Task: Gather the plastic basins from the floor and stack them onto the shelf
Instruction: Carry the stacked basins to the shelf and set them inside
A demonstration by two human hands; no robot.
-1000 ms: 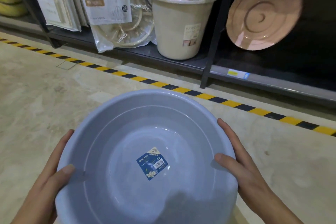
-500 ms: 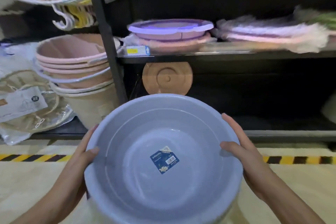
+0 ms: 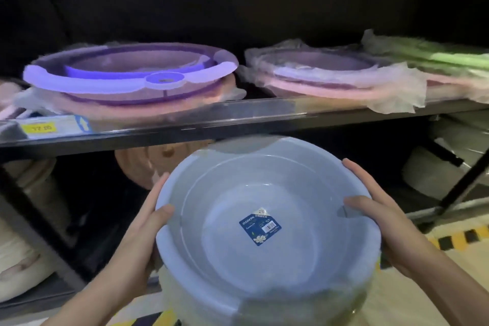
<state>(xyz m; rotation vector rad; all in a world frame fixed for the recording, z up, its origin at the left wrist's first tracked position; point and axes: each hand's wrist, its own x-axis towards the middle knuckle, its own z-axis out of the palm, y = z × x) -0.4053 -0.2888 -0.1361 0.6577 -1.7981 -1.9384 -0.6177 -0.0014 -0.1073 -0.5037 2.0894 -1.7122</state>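
Observation:
I hold a grey-blue plastic basin [image 3: 259, 254] with a blue label on its inside bottom, and more basin walls seem to be nested under it. My left hand [image 3: 143, 225] grips its left rim, thumb inside. On the right rim sits my right hand [image 3: 381, 217], thumb inside too. The basin's far rim is just below the front edge of the dark metal shelf [image 3: 185, 124]. On that shelf lies a flat purple basin [image 3: 127, 71] on top of a pink one.
Plastic-wrapped pink and purple basins [image 3: 330, 77] and green ones [image 3: 434, 58] lie further right on the shelf. Below it stand a pink round lid [image 3: 148, 164], beige buckets [image 3: 37, 193] at left and white items [image 3: 434, 174] at right. Yellow-black tape [image 3: 460, 238] marks the floor.
The view has swung up from the floor to the shelves and come closer. The basin has risen in both hands toward the shelf edge.

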